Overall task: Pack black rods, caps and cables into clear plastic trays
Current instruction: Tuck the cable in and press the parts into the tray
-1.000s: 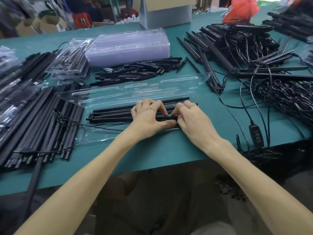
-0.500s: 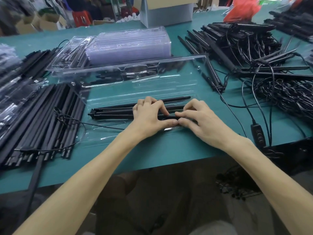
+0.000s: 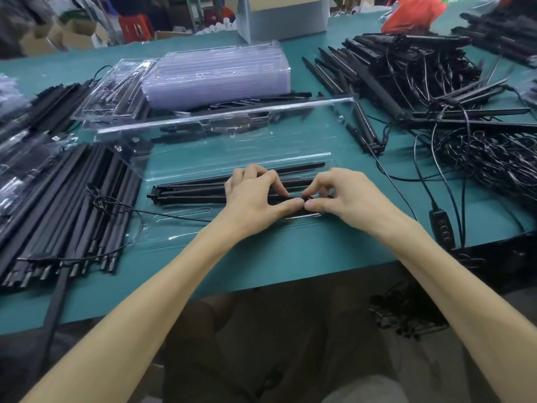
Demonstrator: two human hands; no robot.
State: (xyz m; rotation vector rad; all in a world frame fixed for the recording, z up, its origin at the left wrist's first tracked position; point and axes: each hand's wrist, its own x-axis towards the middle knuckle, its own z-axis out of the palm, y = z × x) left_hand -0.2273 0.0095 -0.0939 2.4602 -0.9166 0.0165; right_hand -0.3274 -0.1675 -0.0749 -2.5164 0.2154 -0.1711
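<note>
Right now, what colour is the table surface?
The table is teal green; the head view shows it.

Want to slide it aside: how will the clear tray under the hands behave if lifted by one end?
Probably floppy: the clear tray is thin see-through plastic, likely sagging under its black rods. Its raised lid may swing.

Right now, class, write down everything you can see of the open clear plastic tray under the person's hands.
The clear plastic tray is a long, thin, glossy moulded shell lying flat on the green table near its front edge. Its lid stands tilted up behind. Several black rods lie lengthwise in it, and a thin cable crosses its near channel. The left hand and right hand pinch the rods.
</note>
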